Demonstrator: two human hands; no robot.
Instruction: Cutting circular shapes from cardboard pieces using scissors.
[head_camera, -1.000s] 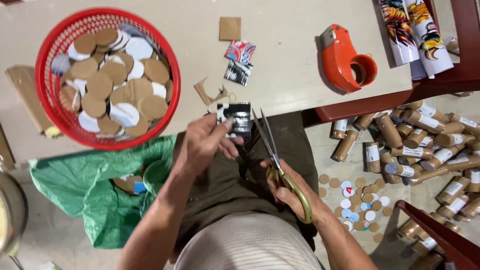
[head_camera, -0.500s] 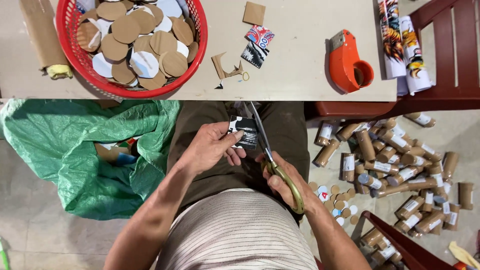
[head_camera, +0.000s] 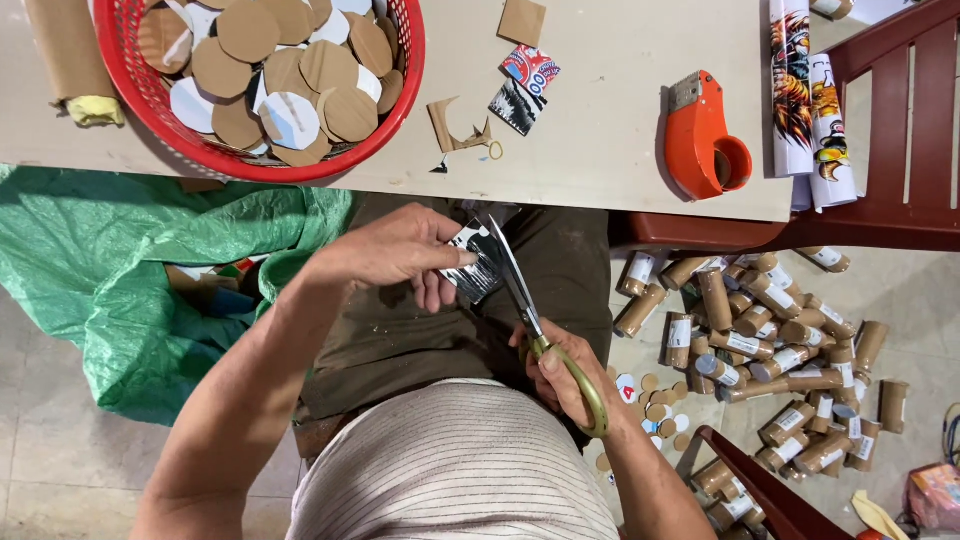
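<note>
Scissors (head_camera: 540, 320) in the right hand (head_camera: 565, 375) bite a thin, light, bendy printed card piece (head_camera: 475, 262), over the lap, pinched at its nine-o'clock edge by left hand (head_camera: 395, 250) fingers.

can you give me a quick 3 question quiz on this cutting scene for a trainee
1. Which hand holds the scissors?
2. True or false: the red basket holds cardboard discs.
3. The orange tape dispenser is on: A) the floor B) the table C) a chair

Key:
1. The right hand; the left hand holds the printed card.
2. True.
3. B.
</note>
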